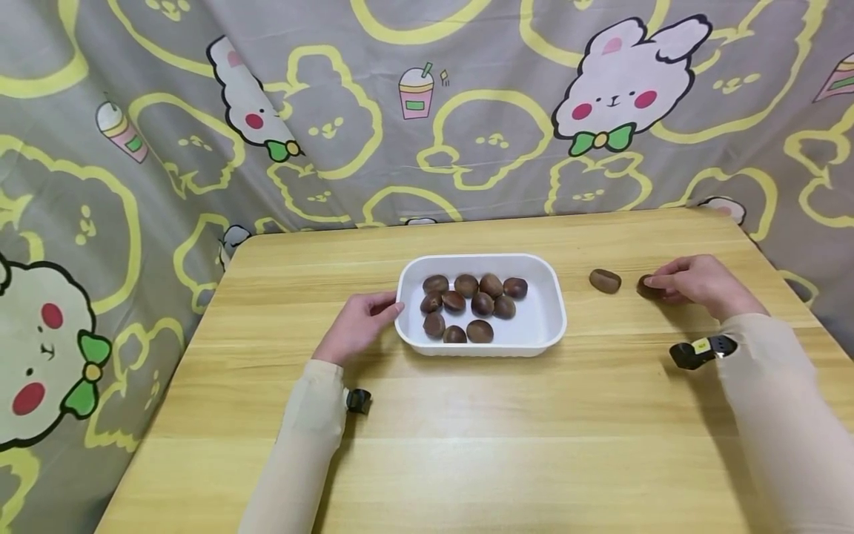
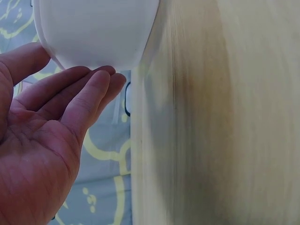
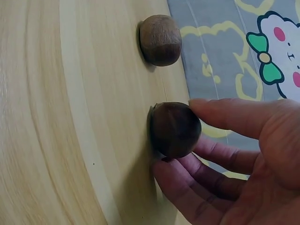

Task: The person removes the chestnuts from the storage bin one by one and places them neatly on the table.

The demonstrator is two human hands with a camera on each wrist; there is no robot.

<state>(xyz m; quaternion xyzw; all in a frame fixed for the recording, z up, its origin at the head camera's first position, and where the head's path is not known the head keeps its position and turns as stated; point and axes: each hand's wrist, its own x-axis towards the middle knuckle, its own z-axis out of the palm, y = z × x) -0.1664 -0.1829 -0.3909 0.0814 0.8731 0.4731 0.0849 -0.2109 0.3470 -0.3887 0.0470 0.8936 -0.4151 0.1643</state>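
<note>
A white rectangular plastic tray (image 1: 534,326) stands mid-table with several brown chestnuts (image 1: 480,331) inside, mostly toward its left and middle. At the tray's left end my left hand (image 1: 360,322) holds it, the thumb at the rim and the other fingers against the outer wall (image 2: 98,33). Right of the tray, my right hand (image 1: 700,284) grips a dark chestnut (image 3: 174,130) between thumb and fingers, at the tabletop. Another chestnut (image 1: 605,281) lies on the wood between this hand and the tray.
The light wooden table (image 1: 460,437) runs back to a grey patterned curtain (image 1: 480,178). More curtain hangs along the left side. A black wrist camera (image 1: 700,351) is strapped at the right sleeve, and another (image 1: 358,401) at the left.
</note>
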